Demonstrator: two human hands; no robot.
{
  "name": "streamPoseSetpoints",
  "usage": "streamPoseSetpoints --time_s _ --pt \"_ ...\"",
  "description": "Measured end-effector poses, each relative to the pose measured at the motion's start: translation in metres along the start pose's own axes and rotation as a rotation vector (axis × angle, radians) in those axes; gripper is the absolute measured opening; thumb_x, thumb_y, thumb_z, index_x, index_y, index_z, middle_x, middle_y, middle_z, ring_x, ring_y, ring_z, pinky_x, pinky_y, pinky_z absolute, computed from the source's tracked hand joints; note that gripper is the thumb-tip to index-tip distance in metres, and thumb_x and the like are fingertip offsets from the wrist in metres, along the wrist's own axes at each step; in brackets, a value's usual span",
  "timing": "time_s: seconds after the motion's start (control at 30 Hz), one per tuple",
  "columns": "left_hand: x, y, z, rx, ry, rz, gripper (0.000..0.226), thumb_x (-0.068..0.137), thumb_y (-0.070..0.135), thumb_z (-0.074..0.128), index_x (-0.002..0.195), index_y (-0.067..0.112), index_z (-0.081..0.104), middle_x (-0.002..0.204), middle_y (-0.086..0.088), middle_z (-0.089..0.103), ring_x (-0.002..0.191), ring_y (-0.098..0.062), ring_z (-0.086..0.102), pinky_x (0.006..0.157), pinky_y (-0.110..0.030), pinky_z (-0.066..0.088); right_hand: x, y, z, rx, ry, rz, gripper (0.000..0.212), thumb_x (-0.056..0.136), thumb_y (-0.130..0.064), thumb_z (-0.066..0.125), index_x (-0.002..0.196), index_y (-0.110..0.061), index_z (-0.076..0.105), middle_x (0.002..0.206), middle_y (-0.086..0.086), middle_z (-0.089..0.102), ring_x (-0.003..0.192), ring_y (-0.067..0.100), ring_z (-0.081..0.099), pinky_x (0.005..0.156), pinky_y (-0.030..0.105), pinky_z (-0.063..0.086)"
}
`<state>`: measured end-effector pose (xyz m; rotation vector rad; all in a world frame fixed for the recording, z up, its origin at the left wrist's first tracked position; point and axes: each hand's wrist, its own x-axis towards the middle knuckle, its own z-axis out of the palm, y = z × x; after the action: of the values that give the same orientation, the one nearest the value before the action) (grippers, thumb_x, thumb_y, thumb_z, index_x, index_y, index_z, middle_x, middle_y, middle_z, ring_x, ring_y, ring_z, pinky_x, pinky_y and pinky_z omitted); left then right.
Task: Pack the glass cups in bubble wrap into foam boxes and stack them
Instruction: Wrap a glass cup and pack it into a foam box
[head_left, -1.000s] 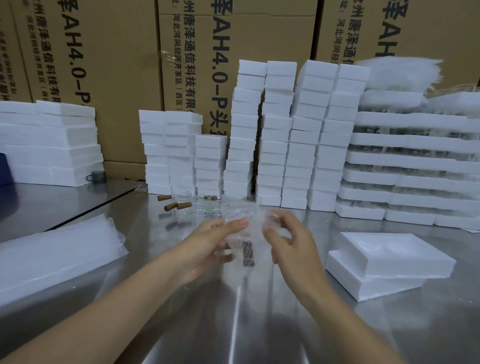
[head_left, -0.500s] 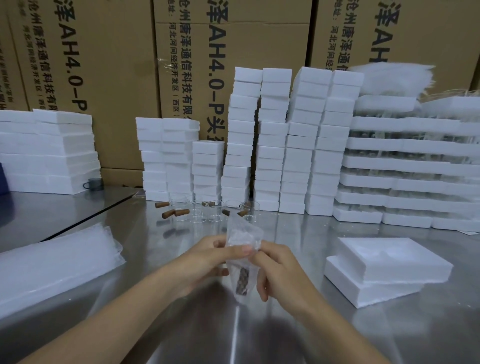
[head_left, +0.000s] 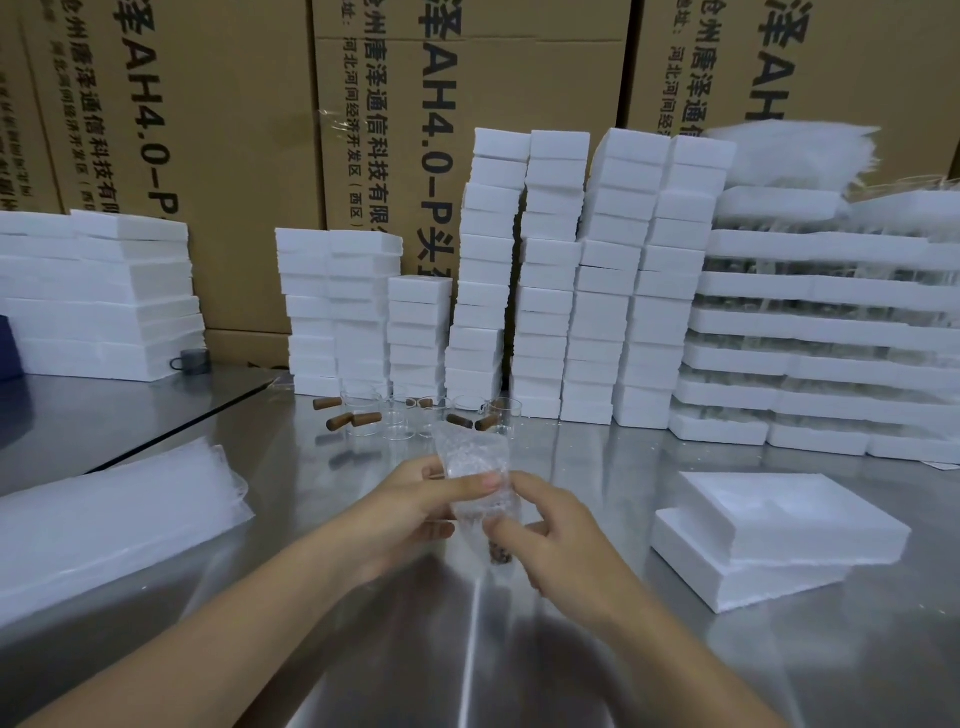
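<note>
The bubble-wrap pouch (head_left: 472, 467), a brown-handled glass cup inside, hangs just above the steel table (head_left: 571, 649). The left hand (head_left: 410, 512) pinches its middle and the right hand (head_left: 556, 535) grips lower down. Two foam boxes (head_left: 779, 514) lie stacked askew to the right.

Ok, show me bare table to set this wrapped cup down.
Bare steel lies between the right hand and the two foam boxes, and between the left hand and the bubble-wrap pile. Crowded at the back: loose glass cups, foam stacks.
</note>
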<state>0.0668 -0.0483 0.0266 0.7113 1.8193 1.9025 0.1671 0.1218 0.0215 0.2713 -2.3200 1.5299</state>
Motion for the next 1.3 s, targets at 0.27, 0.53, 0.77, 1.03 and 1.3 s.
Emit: streamPoseSetpoints --time_s 0.27,0.53,0.77,1.03,1.3 --pt "0.005 0.003 -0.002 -0.230 0.105 0.049 0.086 0.062 0.037 0.100 0.137 0.019 0.064 0.117 -0.010 0.080 0.087 -0.020 0.073 0.076 -0.031 0.049 0.007 0.014 -0.001 -0.139 0.226 0.013 0.033 0.088 -0.041 0.079 0.117 -0.044 0.064 0.108 -0.029 0.065 0.084 0.000 0.064 0.074 0.012 0.046" --pt "0.004 0.003 -0.001 -0.131 0.040 0.033 0.072 0.062 0.040 0.101 0.128 0.033 0.072 0.125 -0.002 0.077 0.101 -0.015 0.071 0.076 -0.028 0.055 0.014 0.014 -0.007 0.207 0.333 0.029 0.003 0.092 -0.024 0.079 0.095 -0.024 0.079 0.081 -0.003 0.075 0.075 0.005 0.065 0.070 0.025 0.052" --pt "0.002 -0.003 0.004 -0.006 -0.024 0.012 0.074 0.067 0.022 0.093 0.135 0.027 0.065 0.126 -0.009 0.077 0.107 -0.022 0.073 0.090 -0.038 0.051 0.012 0.014 -0.008 0.084 0.207 -0.031 0.025 0.086 -0.002 0.081 0.089 -0.026 0.073 0.082 -0.013 0.072 0.074 0.005 0.061 0.077 0.031 0.051" --pt "0.005 -0.006 0.000 0.001 -0.042 0.012 0.075 0.066 0.024 0.097 0.133 0.018 0.064 0.128 -0.017 0.076 0.109 -0.024 0.072 0.099 -0.042 0.048 0.012 0.020 -0.009 -0.002 0.189 -0.056 0.021 0.085 -0.008 0.084 0.090 -0.025 0.072 0.084 -0.012 0.071 0.076 0.006 0.059 0.072 0.022 0.047" --pt "0.013 -0.010 -0.002 -0.110 0.324 -0.019 0.071 0.050 0.058 0.092 0.112 0.025 0.077 0.108 -0.002 0.080 0.092 -0.020 0.066 0.073 -0.034 0.040 0.009 0.012 -0.039 -0.664 0.513 -0.094 0.030 0.089 -0.019 0.073 0.119 -0.026 0.069 0.122 -0.005 0.063 0.119 0.018 0.055 0.102 0.036 0.042"
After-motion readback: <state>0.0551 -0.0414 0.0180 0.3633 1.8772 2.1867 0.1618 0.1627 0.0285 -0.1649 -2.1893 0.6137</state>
